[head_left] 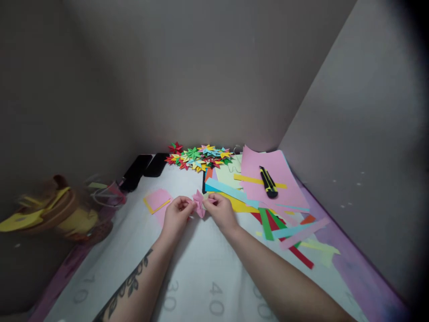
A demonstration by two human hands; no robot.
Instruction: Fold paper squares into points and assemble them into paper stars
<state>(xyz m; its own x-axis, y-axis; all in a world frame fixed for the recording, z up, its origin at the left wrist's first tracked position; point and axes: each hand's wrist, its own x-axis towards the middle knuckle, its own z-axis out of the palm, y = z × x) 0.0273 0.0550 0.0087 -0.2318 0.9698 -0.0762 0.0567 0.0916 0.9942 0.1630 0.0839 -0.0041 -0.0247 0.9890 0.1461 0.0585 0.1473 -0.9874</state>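
Between my two hands is a pink folded-paper star (199, 204) with pointed tips, held just above the white mat. My left hand (178, 212) pinches its left side between thumb and fingers. On the opposite side, my right hand (220, 210) grips the star by its right points. Part of the star is hidden behind the fingertips. Close to my left hand lie pink paper squares (158, 197) with a yellow-orange edge. Yellow paper (239, 205) and a light blue strip (231, 190) lie just beyond my right hand.
A heap of multicoloured paper stars (201, 156) sits by the wall. At the right are pink sheets (256, 161), a black-and-yellow utility knife (268, 182) and scattered paper strips (295, 230). Dark phone-like slabs (156, 165) lie at the back left, a brown pot (55, 208) at far left.
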